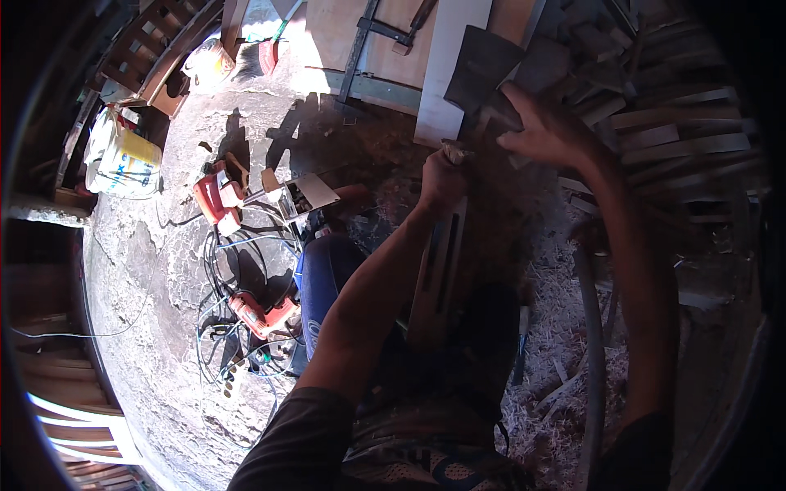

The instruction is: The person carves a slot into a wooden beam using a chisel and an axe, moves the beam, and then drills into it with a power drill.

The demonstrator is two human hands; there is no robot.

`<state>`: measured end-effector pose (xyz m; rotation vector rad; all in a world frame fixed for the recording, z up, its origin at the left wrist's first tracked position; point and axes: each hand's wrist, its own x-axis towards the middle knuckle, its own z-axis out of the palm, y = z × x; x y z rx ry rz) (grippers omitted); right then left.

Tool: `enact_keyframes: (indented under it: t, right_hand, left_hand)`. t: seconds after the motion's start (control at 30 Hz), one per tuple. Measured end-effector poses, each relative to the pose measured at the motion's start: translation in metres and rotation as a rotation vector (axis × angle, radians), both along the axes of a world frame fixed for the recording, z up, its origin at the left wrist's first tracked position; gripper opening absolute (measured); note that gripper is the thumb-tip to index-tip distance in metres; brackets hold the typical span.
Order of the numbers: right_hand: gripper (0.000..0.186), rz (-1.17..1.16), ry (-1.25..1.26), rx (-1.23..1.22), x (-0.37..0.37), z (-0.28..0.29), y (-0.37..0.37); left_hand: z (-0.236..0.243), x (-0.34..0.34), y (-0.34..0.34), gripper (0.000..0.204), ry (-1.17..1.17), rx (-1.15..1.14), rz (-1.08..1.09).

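Near the pale board (440, 90), left hand (443, 178) clasps slotted wood (440, 270)

The person wears a dark shirt (401, 434) with short sleeves (296, 432), pale marks (416, 458) on its front, and navy-blue trousers (330, 263) edged in brighter blue.

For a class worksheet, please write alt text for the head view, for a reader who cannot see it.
A person's left hand grips what looks like a piece of wood, with the right hand close to a dark flat blade. Red power tools and cables lie on the sunlit floor at left.
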<state>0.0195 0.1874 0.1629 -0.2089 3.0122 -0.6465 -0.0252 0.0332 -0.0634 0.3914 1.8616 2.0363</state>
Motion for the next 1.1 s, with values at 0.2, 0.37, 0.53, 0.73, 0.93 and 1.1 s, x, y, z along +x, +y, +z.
enact_keyframes:
  t: [0.2, 0.37, 0.53, 0.73, 0.93, 1.1]
  right_hand:
    - [0.052, -0.12, -0.16, 0.215, -0.022, -0.086, 0.018]
    - [0.046, 0.139, -0.065, 0.127, -0.052, -0.089, 0.025]
    - [0.044, -0.43, -0.077, -0.08, -0.061, -0.06, 0.018]
    - [0.038, 0.122, -0.355, 0.257, -0.046, -0.106, 0.038]
    - [0.043, -0.591, -0.072, -0.272, -0.069, -0.062, 0.038]
    - [0.041, 0.06, -0.35, 0.446, -0.04, -0.127, 0.022]
  left_hand:
    - [0.01, 0.009, 0.007, 0.022, 0.036, -0.078, -0.005]
    - [-0.028, -0.014, 0.007, 0.028, -0.155, -0.25, 0.048]
    - [-0.02, -0.007, 0.011, 0.018, -0.084, -0.281, 0.03]
    - [-0.025, 0.005, 0.012, 0.018, -0.187, -0.035, -0.019]
    - [-0.035, -0.004, 0.011, 0.017, -0.188, -0.16, -0.022]
    - [-0.028, -0.002, 0.004, 0.016, -0.233, -0.246, -0.08]
